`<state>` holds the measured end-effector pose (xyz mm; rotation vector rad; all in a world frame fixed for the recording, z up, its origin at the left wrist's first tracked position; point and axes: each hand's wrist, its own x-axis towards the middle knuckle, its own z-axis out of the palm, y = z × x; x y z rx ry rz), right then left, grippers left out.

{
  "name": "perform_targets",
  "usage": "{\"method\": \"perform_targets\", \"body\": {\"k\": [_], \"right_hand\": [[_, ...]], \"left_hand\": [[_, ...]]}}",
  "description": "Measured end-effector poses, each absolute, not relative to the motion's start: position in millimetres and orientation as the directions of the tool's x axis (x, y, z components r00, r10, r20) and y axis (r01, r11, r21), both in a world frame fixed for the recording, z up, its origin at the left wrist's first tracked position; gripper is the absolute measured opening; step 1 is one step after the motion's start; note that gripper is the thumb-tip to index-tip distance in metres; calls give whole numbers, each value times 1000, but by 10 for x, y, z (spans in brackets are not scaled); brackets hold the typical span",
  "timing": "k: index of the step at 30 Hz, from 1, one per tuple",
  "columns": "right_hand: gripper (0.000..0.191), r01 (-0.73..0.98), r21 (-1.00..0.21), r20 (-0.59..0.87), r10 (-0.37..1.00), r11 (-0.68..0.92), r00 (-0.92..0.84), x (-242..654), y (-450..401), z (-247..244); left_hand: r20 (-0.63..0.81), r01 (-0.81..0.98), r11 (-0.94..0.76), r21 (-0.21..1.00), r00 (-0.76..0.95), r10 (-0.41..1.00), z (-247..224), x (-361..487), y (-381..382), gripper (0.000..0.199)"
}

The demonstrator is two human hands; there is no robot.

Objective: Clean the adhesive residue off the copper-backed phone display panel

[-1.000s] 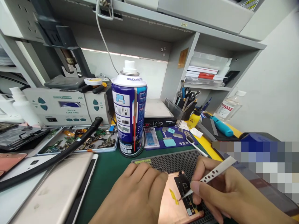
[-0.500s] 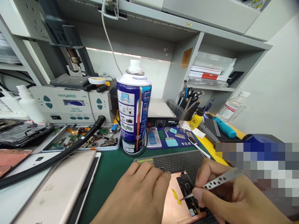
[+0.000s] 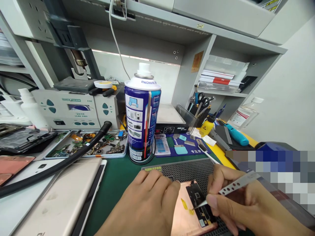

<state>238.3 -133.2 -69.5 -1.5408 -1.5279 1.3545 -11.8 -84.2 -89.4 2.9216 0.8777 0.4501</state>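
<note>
Right hand pinching perforated metal tweezers, tip by thin yellow strip on smooth copper-coloured panel, atop honeycomb-textured mat. Left hand over panel edge, can't tell grip.

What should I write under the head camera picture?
The right hand holds metal tweezers near yellow scraps on a copper-coloured panel.

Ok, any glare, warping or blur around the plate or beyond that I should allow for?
Head view: the copper-coloured plate carries a pale sheen beside the left hand; head view: the shelf runs aslant, likely wide-angle distortion, and mosaic blocks hide part of the lower right; head view: the tweezers look fairly sharp.
</note>
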Motion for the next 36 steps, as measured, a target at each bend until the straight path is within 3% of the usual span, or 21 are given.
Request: {"method": "perform_targets", "body": {"k": [5,10,15,29,36], "right_hand": [[25,502,-861,-156,981,-80,-112,2521,-1277,-567],[24,637,-765,-10,988,93,-156,2568,-1277,-438],[22,748,-629,77,975,210,-209,2494,-1282,-393],[23,789,-554,46,955,268,-292,2514,-1297,-429],[22,758,-598,26,951,261,-307,2539,-1318,-459]], "left_hand": [[274,496,-853,162,808,522,-915,-119,-816,53],[271,499,-846,189,801,533,-928,-138,-788,32],[256,485,-854,190,815,520,-936,-150,-768,36],[249,471,-867,164,831,498,-984,-153,-754,40],[233,484,-860,160,828,509,-969,-156,-763,39]]}}
